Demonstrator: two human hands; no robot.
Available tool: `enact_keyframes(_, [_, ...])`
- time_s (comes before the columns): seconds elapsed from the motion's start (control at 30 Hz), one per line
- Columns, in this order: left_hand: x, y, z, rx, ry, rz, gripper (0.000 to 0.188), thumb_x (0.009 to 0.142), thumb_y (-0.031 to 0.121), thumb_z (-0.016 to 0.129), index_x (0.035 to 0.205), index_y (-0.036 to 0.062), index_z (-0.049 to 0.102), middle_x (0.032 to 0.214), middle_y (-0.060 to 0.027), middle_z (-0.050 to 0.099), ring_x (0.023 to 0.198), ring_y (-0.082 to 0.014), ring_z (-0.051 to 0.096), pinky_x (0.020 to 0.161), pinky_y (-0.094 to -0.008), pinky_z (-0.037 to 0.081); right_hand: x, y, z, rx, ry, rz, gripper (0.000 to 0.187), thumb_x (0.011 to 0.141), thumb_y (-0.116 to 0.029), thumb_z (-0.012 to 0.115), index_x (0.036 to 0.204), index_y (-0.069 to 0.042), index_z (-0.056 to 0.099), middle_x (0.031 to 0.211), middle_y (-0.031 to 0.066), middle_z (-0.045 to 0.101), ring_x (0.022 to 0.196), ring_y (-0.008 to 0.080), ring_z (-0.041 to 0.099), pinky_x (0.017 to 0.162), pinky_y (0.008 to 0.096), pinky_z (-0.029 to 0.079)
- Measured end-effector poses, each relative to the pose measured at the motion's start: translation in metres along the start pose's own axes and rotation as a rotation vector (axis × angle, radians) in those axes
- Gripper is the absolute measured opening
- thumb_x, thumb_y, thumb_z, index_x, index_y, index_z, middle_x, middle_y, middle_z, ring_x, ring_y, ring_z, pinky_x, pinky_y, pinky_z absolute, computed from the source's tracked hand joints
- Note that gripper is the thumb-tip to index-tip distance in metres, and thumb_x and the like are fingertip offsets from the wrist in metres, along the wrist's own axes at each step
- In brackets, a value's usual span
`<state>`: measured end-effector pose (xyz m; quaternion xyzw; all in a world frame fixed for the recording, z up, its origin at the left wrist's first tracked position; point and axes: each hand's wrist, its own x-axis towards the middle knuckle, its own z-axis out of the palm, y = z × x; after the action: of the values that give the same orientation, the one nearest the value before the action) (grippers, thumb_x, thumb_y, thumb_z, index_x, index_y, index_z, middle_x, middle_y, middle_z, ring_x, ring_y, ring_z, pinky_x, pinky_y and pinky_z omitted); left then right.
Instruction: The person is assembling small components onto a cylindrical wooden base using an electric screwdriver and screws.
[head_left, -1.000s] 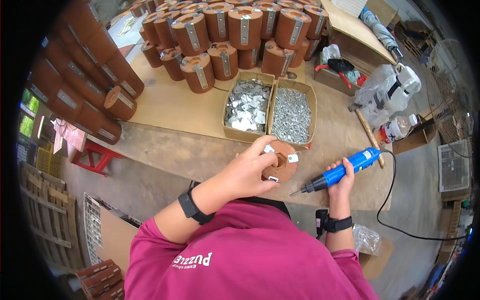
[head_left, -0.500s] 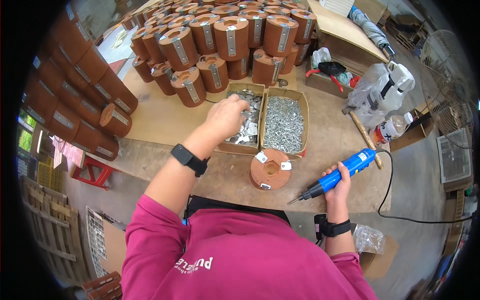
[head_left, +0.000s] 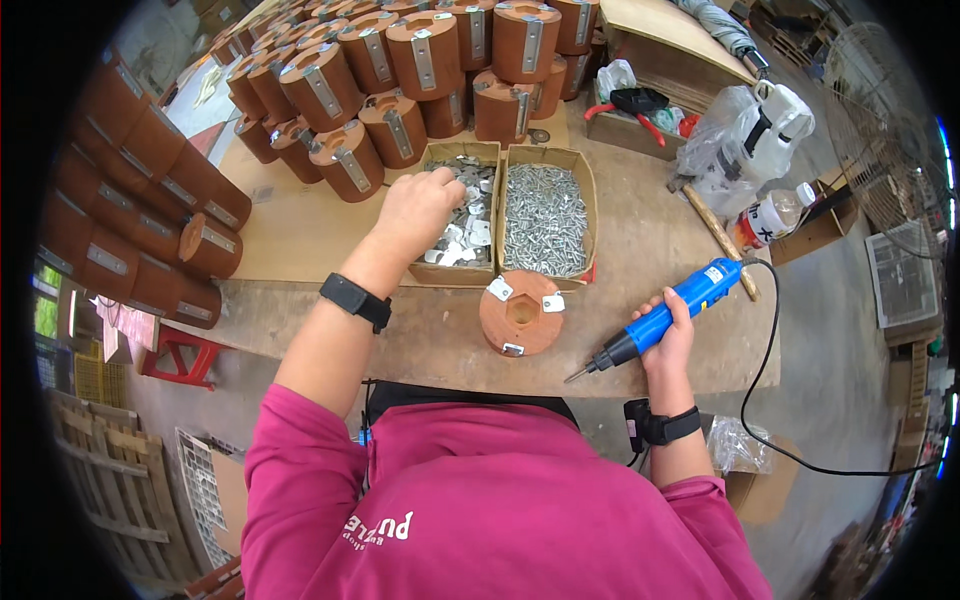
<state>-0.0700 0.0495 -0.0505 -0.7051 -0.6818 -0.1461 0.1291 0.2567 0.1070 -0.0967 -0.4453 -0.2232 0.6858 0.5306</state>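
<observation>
My left hand [head_left: 424, 207] is over a cardboard box of small flat metal plates [head_left: 466, 240], its fingers curled together. Whatever they pinch, if anything, is hidden. My right hand [head_left: 668, 335] grips a blue corded electric screwdriver [head_left: 676, 312], whose bit points down and left above the table. Between the hands stands a round reddish-brown wooden block [head_left: 521, 326] with a hole in its middle. Two pale metal plates lie on its top rim, and a metal piece shows at its near edge. A second box, full of screws [head_left: 545, 220], adjoins the plate box.
Stacks of brown cylinders with metal strips [head_left: 425, 55] fill the back, with more [head_left: 130, 215] at the left. A hammer [head_left: 722, 240], a plastic bottle [head_left: 775, 217] and red-handled pliers [head_left: 640, 110] lie to the right. The screwdriver's black cord [head_left: 765, 400] hangs off the right side.
The whole view has shifted slightly, so the table things sit further left and up. My left hand stays at the plate box, and my right hand still holds the screwdriver.
</observation>
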Motion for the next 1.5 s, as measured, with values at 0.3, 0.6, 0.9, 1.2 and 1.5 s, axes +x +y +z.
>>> enact_keyframes(0.3, [-0.030, 0.069, -0.061, -0.465, 0.305, 0.128, 0.017, 0.063, -0.001, 0.057, 0.078, 0.0064, 0.057, 0.077, -0.0065, 0.060, 0.070, -0.0256, 0.057, 0.062, -0.0318, 0.045, -0.001, 0.000, -0.004, -0.019, -0.013, 0.004, 0.019, 0.074, -0.017, 0.058, 0.084, -0.006, 0.046, 0.068, 0.0055, 0.049, 0.060, 0.0169, 0.051, 0.056, 0.0321, 0.046])
enact_keyframes(0.6, [-0.068, 0.093, -0.065, -0.528, 0.179, 0.339, 0.017, 0.061, -0.001, 0.058, 0.076, 0.0062, 0.058, 0.086, -0.0037, 0.061, 0.090, -0.0236, 0.054, 0.075, -0.0391, 0.042, -0.001, 0.001, 0.001, -0.033, -0.010, 0.004, 0.020, 0.074, -0.017, 0.059, 0.083, -0.006, 0.046, 0.068, 0.0058, 0.049, 0.060, 0.0171, 0.051, 0.056, 0.0319, 0.046])
enact_keyframes(0.9, [-0.077, 0.109, -0.062, -0.694, 0.068, 0.028, 0.032, 0.063, 0.008, 0.065, 0.093, 0.0046, 0.055, 0.116, -0.0150, 0.047, 0.105, -0.0319, 0.047, 0.091, -0.0432, 0.034, -0.001, 0.001, -0.001, -0.021, -0.011, -0.003, 0.021, 0.073, -0.017, 0.059, 0.084, -0.006, 0.045, 0.068, 0.0059, 0.049, 0.059, 0.0175, 0.051, 0.056, 0.0322, 0.046])
enact_keyframes(1.2, [-0.093, 0.143, -0.056, -0.860, 0.206, -0.325, 0.039, 0.060, 0.009, 0.073, 0.094, 0.0015, 0.056, 0.125, -0.0229, 0.036, 0.107, -0.0328, 0.046, 0.086, -0.0363, 0.041, -0.002, 0.001, 0.001, -0.015, -0.019, 0.009, 0.020, 0.074, -0.016, 0.059, 0.084, -0.006, 0.045, 0.068, 0.0056, 0.049, 0.060, 0.0172, 0.051, 0.056, 0.0325, 0.046])
enact_keyframes(1.5, [-0.098, 0.137, -0.044, -0.735, 0.255, -0.164, 0.033, 0.059, 0.005, 0.071, 0.090, 0.0030, 0.060, 0.119, -0.0189, 0.046, 0.112, -0.0361, 0.041, 0.090, -0.0395, 0.036, -0.001, 0.001, 0.000, 0.002, 0.005, -0.009, 0.021, 0.073, -0.016, 0.059, 0.083, -0.003, 0.046, 0.068, 0.0076, 0.050, 0.059, 0.0185, 0.052, 0.054, 0.0346, 0.047])
